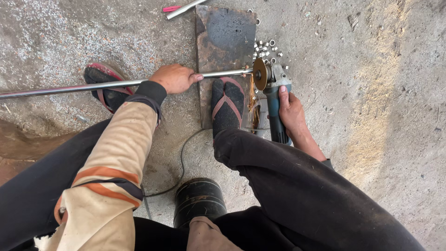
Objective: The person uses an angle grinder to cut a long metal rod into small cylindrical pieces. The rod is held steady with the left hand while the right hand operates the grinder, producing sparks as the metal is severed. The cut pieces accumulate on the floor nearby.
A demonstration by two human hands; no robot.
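My left hand [175, 78] grips a long thin metal rod [74, 88] that lies across a rusty steel plate [225, 32] on the ground. My right hand [290, 109] holds a blue-green angle grinder [275, 100] by its body. Its disc [259, 74] touches the rod's right end, and sparks fall beside my right foot [227, 104], which rests on the plate in a red-strapped sandal. Several short cut metal pieces [265, 50] lie just beyond the disc.
My left foot [106, 86] in a sandal stands behind the rod at the left. A black cylinder [199, 199] sits between my legs, and a power cord [181, 162] runs past it. Another rod [183, 8] lies at the top. Bare concrete spreads to the right.
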